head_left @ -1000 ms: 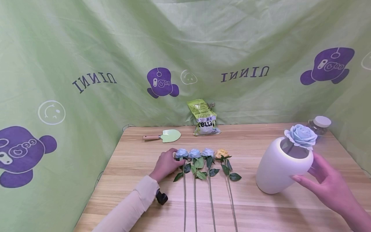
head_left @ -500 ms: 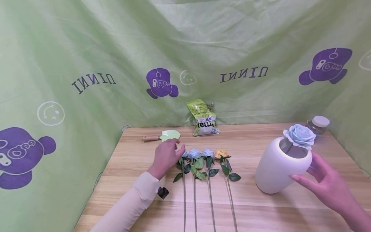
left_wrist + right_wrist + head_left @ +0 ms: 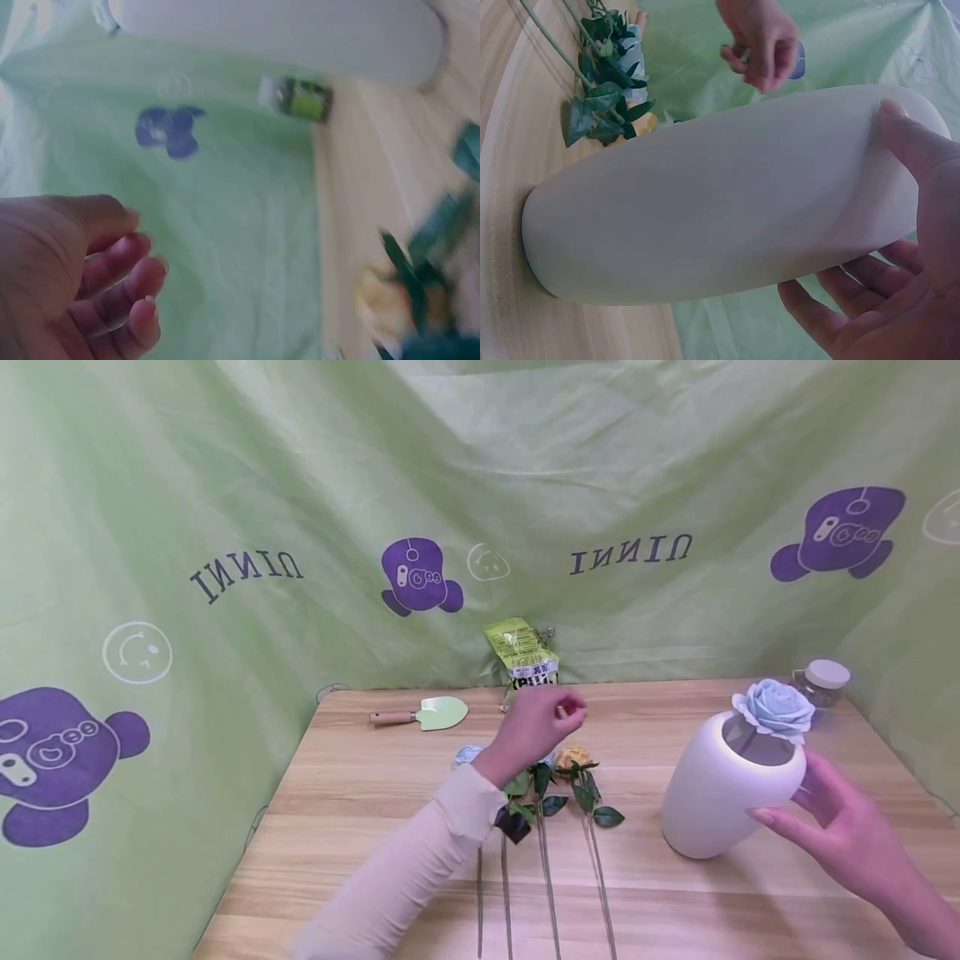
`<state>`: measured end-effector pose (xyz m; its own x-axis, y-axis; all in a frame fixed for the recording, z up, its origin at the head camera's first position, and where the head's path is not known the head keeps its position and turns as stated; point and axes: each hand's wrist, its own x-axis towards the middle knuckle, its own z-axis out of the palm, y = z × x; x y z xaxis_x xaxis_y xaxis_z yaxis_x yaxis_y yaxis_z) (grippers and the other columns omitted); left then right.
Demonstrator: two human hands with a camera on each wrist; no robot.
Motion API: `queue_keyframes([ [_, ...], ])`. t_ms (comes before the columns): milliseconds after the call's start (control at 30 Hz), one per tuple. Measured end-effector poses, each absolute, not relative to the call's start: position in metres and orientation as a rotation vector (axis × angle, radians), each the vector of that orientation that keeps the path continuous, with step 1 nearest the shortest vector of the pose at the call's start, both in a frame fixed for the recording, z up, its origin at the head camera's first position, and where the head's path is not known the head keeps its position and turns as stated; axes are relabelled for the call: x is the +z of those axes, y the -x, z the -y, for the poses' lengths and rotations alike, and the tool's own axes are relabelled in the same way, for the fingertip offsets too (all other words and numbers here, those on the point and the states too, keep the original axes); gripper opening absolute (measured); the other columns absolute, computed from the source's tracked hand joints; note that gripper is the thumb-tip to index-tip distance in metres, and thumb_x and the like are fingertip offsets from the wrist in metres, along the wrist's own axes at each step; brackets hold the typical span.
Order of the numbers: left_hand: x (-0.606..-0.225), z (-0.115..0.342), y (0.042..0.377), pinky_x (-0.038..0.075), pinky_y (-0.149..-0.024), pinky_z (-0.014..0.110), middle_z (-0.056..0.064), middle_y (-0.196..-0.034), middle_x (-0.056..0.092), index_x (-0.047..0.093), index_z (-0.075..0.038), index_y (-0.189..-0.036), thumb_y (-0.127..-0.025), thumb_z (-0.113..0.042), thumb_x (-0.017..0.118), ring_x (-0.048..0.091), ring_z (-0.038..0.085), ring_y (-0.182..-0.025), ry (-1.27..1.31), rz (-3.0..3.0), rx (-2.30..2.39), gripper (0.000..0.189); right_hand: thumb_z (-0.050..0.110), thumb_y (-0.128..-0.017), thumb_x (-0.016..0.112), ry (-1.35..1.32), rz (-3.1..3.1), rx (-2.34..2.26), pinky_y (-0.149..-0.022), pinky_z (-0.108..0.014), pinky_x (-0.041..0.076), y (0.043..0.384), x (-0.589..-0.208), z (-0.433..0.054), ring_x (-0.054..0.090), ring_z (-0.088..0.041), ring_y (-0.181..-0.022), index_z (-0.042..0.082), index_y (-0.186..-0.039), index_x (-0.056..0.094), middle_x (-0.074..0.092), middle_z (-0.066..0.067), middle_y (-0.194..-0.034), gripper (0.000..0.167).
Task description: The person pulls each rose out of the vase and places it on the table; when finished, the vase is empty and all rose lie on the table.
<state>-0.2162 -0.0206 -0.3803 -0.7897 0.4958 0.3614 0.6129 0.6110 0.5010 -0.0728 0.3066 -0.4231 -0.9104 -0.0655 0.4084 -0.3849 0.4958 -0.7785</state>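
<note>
In the head view, my right hand (image 3: 847, 835) grips the side of a white vase (image 3: 720, 802), thumb in front and fingers behind. The vase leans to the right on the table, and a light blue rose (image 3: 776, 706) stands in its mouth. The right wrist view shows thumb and fingers on opposite sides of the vase (image 3: 720, 202). My left hand (image 3: 536, 722) hovers over the row of roses, fingers loosely bent, holding nothing. Beneath it lie blue roses, the leftmost rose (image 3: 468, 754) partly covered by the arm, and an orange rose (image 3: 573, 758).
A trowel (image 3: 442, 712) with a green blade lies at the back left of the wooden table (image 3: 360, 827). Behind the left hand stands a green and white bag (image 3: 522, 647). A lidded jar (image 3: 827, 677) is at the back right, against a green curtain (image 3: 637, 618).
My left hand has left the leftmost blue rose, lifted, and moved right across the row of flowers. The right hand still holds the vase in nearly the same place.
</note>
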Motion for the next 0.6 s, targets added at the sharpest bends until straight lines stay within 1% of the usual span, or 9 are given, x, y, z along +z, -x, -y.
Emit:
queue_keyframes([
  [133,-0.360,-0.006,0.215,0.050,-0.066,0.003,-0.004,-0.086,0.073,0.074,-0.013,-0.098,-0.095,-0.023,0.069,0.063,0.000,-0.072,1.061,2.614,-1.026,0.012,-0.019,-0.076,0.073,-0.382,2.418,1.377,-0.093,0.005,0.041,0.074,-0.424,-0.306,0.048,0.020,-0.122,0.006,-0.153,0.037,0.047,0.023,-0.145,0.089],
  [267,-0.339,-0.028,0.210,0.049,-0.068,0.003,-0.008,-0.088,0.071,0.073,-0.015,-0.101,-0.098,-0.031,0.065,0.060,-0.003,-0.075,1.163,2.623,-1.048,0.018,-0.020,-0.075,0.073,-0.390,2.414,1.375,-0.093,0.005,0.041,0.074,-0.424,-0.307,0.047,0.020,-0.124,0.006,-0.153,0.037,0.047,0.023,-0.145,0.089],
  [333,-0.329,-0.039,0.206,0.050,-0.074,0.003,-0.008,-0.094,0.071,0.072,-0.015,-0.106,-0.099,-0.034,0.063,0.062,-0.002,-0.083,1.218,2.629,-1.003,0.022,-0.020,-0.075,0.073,-0.391,2.414,1.375,-0.093,0.005,0.041,0.075,-0.425,-0.307,0.047,0.020,-0.124,0.006,-0.153,0.037,0.047,0.024,-0.145,0.090],
  [433,-0.318,-0.055,0.201,0.049,-0.088,0.006,-0.007,-0.111,0.072,0.069,-0.016,-0.120,-0.098,-0.039,0.063,0.064,0.002,-0.102,1.271,2.675,-0.925,0.032,-0.020,-0.075,0.073,-0.391,2.416,1.378,-0.093,0.005,0.041,0.075,-0.425,-0.308,0.047,0.020,-0.124,0.007,-0.153,0.036,0.047,0.024,-0.145,0.090],
  [500,-0.313,-0.064,0.199,0.048,-0.098,0.009,-0.007,-0.123,0.070,0.064,-0.018,-0.130,-0.097,-0.044,0.064,0.062,0.004,-0.115,1.294,2.734,-0.865,0.042,-0.020,-0.075,0.072,-0.394,2.416,1.380,-0.093,0.005,0.041,0.075,-0.424,-0.307,0.046,0.019,-0.125,0.007,-0.154,0.036,0.047,0.024,-0.145,0.091],
  [600,-0.308,-0.078,0.198,0.044,-0.106,0.012,-0.010,-0.133,0.065,0.057,-0.021,-0.140,-0.094,-0.051,0.064,0.057,0.004,-0.127,1.325,2.838,-0.795,0.055,-0.021,-0.075,0.072,-0.400,2.418,1.380,-0.093,0.005,0.041,0.075,-0.424,-0.307,0.047,0.019,-0.125,0.006,-0.154,0.035,0.046,0.023,-0.147,0.092],
])
